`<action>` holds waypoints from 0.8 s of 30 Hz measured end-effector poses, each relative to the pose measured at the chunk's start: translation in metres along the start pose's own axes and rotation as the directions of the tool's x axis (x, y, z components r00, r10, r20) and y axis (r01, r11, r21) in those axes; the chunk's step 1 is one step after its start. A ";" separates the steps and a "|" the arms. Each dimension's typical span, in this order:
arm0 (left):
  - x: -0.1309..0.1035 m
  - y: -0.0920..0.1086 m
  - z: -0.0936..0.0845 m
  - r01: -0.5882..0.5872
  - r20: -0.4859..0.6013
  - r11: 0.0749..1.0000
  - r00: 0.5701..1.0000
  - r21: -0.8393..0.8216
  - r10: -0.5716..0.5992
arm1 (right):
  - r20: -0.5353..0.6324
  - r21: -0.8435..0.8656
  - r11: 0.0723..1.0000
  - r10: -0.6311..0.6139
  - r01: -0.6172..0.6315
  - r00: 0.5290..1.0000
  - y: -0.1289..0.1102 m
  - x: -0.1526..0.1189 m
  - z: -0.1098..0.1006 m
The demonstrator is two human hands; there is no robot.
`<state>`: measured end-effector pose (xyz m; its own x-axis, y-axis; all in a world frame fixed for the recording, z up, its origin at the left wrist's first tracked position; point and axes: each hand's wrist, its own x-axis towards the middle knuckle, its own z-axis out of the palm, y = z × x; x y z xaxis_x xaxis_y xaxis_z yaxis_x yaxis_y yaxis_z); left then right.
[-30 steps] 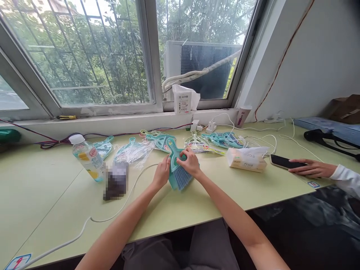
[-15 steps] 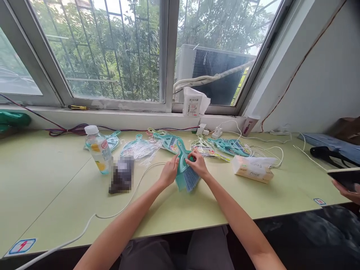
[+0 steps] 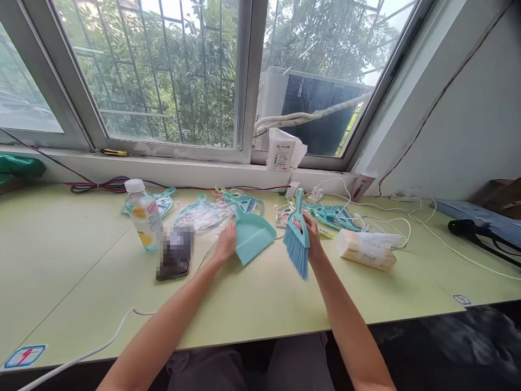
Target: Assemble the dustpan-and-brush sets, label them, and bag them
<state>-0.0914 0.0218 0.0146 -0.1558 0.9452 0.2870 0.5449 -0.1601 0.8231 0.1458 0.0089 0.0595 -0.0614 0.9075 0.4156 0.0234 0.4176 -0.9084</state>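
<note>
My left hand (image 3: 226, 242) is closed on the left edge of a teal dustpan (image 3: 253, 237), whose scoop tilts down to the right above the table. In my right hand (image 3: 312, 237) is a small teal hand brush (image 3: 298, 239), its handle up and its blue-grey bristles pointing down. The two pieces are apart, with bare table showing between them. Behind them lie more teal brush-and-dustpan sets in clear wrap, one set (image 3: 201, 210) beyond my left hand and another (image 3: 334, 216) beyond my right.
A drink bottle (image 3: 144, 216) and a blurred dark phone-like object (image 3: 176, 255) stand left. A tissue pack (image 3: 366, 250) lies right. White cables cross the table (image 3: 244, 309). A yellow-handled screwdriver (image 3: 114, 152) rests on the sill, below the window.
The brush and dustpan, held together before, are now separated. My left hand has moved left with the dustpan, my right hand right with the brush. A person's hand at far right has left view.
</note>
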 end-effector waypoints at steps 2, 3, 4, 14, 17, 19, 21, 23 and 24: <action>0.011 -0.006 -0.011 -0.022 -0.124 1.000 0.992 -0.008 0.021 | -0.036 0.065 0.998 0.011 -0.008 0.999 -0.007 0.005 -0.022; 0.014 -0.006 -0.015 -0.043 -0.144 0.999 0.989 -0.019 0.040 | -0.042 0.029 0.999 0.019 -0.018 0.999 -0.009 0.007 -0.032; 0.016 -0.005 -0.016 -0.059 -0.126 0.998 0.991 -0.024 0.056 | -0.039 -0.052 0.998 0.022 -0.024 0.999 -0.009 0.010 -0.042; 0.011 -0.016 -0.016 -0.054 0.419 0.953 0.904 0.297 -0.080 | -0.017 -0.936 0.335 0.273 -0.111 0.962 -0.009 0.005 -0.058; 0.012 -0.013 -0.026 -0.128 0.430 0.900 0.900 0.417 -0.071 | -0.049 -0.976 0.177 0.388 -0.127 0.921 0.001 0.006 -0.052; 0.012 -0.010 -0.031 -0.164 0.423 0.874 0.904 0.457 -0.052 | -0.069 -0.984 0.123 0.416 -0.132 0.907 0.011 0.008 -0.048; 0.012 -0.010 -0.033 -0.153 0.382 0.869 0.923 0.470 -0.044 | -0.073 -0.986 0.103 0.432 -0.130 0.899 0.020 0.009 -0.046; 0.013 -0.011 -0.034 -0.122 0.307 0.879 0.951 0.460 -0.029 | -0.066 -0.987 0.102 0.440 -0.122 0.896 0.025 0.009 -0.044; 0.013 -0.012 -0.034 -0.113 0.262 0.886 0.965 0.450 -0.010 | -0.064 -0.987 0.105 0.435 -0.121 0.898 0.026 0.009 -0.044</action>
<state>-0.1278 0.0263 0.0250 0.0601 0.9883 0.1402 0.8711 -0.1205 0.4760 0.1901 0.0301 0.0420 0.0186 0.9997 -0.0188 0.9948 -0.0204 -0.0995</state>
